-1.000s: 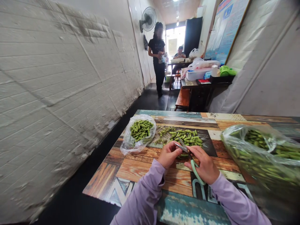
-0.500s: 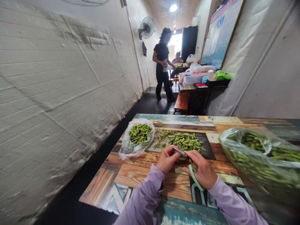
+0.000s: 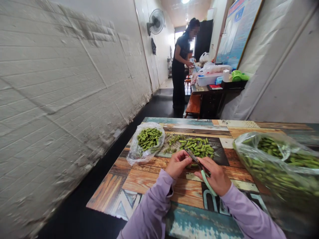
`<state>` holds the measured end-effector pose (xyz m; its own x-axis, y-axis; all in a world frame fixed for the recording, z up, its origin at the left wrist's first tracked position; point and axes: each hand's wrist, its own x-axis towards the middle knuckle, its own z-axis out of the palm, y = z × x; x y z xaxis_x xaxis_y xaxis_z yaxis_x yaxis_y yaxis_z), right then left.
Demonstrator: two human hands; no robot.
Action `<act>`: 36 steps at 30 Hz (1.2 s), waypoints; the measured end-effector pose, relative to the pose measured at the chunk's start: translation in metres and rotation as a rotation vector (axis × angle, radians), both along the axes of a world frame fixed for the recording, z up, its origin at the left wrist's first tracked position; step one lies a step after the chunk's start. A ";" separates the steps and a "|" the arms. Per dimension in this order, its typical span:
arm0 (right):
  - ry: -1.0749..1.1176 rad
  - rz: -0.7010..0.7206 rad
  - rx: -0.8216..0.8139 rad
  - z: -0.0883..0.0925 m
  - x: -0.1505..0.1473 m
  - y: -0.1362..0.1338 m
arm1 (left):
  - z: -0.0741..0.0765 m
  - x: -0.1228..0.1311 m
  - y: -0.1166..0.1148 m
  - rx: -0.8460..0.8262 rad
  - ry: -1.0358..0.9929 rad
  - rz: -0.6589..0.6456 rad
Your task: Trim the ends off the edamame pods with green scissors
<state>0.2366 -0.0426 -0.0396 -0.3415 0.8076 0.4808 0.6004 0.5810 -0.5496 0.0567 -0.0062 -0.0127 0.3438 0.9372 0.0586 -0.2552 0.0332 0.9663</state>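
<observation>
My right hand (image 3: 216,177) is closed around green-handled scissors (image 3: 199,165), whose blades point up and left toward my left hand (image 3: 177,163). My left hand is pinched at the blade tips, on something too small to make out, probably a bean pod. Both hands rest over a patterned wooden table (image 3: 139,186). Just beyond them lies a loose pile of green bean pods (image 3: 198,146), with small trimmed bits (image 3: 174,140) to its left. A small clear bag of pods (image 3: 147,141) sits at the left, and a large clear bag of pods (image 3: 279,162) fills the right.
A white brick wall (image 3: 62,99) runs along the left beside a dark aisle. A person in black (image 3: 179,66) stands at a farther table (image 3: 214,87) loaded with boxes and bags, with a wooden bench (image 3: 193,105) beside it. A wall fan (image 3: 156,21) hangs above.
My hands stay at the scissors with little movement. The person in black has walked closer along the aisle and turned to the farther table.
</observation>
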 end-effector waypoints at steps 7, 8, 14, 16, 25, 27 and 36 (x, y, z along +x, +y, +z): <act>0.059 -0.252 0.080 0.000 0.019 0.010 | 0.003 -0.007 0.007 -0.044 -0.061 0.089; 0.079 -0.294 0.088 0.001 0.022 0.011 | 0.002 -0.007 0.008 -0.042 -0.042 0.120; 0.133 -0.342 0.085 0.003 0.024 0.014 | -0.005 -0.001 0.001 0.355 0.620 0.217; 0.135 -0.320 0.091 0.001 0.022 0.014 | -0.007 0.003 -0.003 0.547 0.869 0.191; 0.099 -0.293 0.109 0.001 0.013 0.010 | -0.019 0.010 -0.005 0.761 1.193 0.052; 0.079 -0.283 0.111 0.001 0.012 0.010 | -0.020 0.009 -0.004 0.742 1.141 0.053; 0.090 -0.284 0.096 -0.003 0.018 0.011 | -0.006 -0.003 0.007 0.245 0.423 0.242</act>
